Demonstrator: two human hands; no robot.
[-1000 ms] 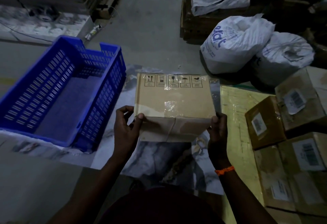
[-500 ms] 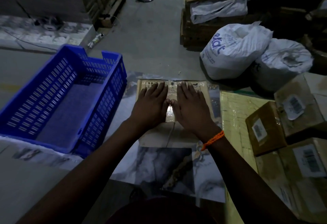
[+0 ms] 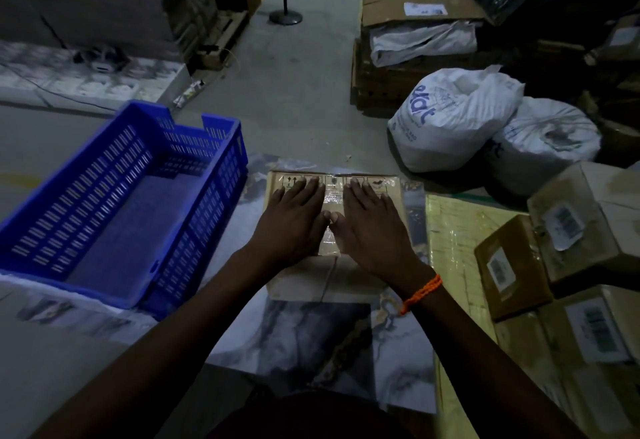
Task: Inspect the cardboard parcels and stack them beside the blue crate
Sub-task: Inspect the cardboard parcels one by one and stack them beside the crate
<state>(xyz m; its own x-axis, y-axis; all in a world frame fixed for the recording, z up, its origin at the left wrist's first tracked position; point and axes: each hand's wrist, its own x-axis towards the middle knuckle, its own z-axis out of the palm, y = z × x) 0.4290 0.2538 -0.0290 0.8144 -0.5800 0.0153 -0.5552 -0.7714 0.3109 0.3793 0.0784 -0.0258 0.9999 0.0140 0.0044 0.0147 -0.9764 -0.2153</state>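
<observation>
set down since a second ago, when both hands held it tilted up by its near edge, the cardboard parcel now lies flat on the marbled sheet and the hands have shifted onto its top. it sits at the sheet's far edge, just to the right of the blue crate, with a narrow strip of sheet showing between the two.

left hand and right hand rest palm down side by side on the lid, fingers straight and pointing away, thumbs nearly meeting over the seam; neither hand grips anything. clear tape runs along that seam between them, and a row of printed handling symbols lines the lid's far edge by the fingertips. an orange thread circles the right wrist.

the crate stands on the sheet's left part, its slotted walls upright and its base bare. a yellow board lies flat against the sheet's right edge, and beyond it several labelled parcels are piled, barcodes facing up. two white sacks slump on the concrete floor past the board's far end, well apart from the hands.
</observation>
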